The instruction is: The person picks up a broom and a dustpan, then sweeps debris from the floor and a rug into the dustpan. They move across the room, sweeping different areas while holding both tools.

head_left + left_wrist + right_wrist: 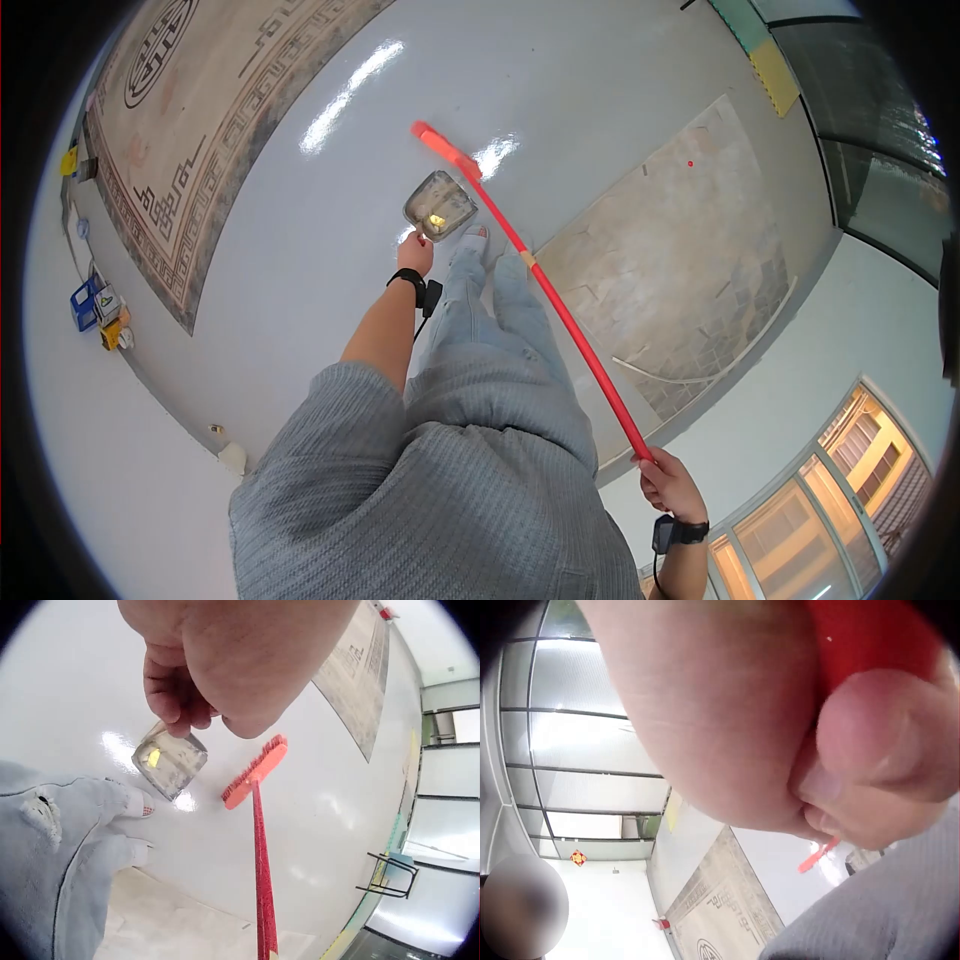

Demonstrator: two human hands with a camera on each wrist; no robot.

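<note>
My left hand point(416, 255) grips the handle end of a grey, dirt-streaked dustpan point(452, 203). A small yellow scrap point(437, 221) lies inside the pan, near the handle side; it shows in the left wrist view too. The fingers cover most of the dustpan's handle. At the lower right, my right hand point(672, 485) is wrapped round the upper end of a long red broom handle point(580, 335). The pinkish-red broom head point(255, 774) has bristles along one side and is beside the pan, a short gap from it. In the right wrist view the thumb lies against the red handle point(877, 637).
My feet point(478, 240) are just behind the pan on glossy grey flooring point(560, 90). A patterned rug point(160, 190) lies at left, a worn beige mat point(680, 240) at right. Blue and yellow items point(95, 305) stand by the left wall. A black-framed chair point(390, 874) stands farther off.
</note>
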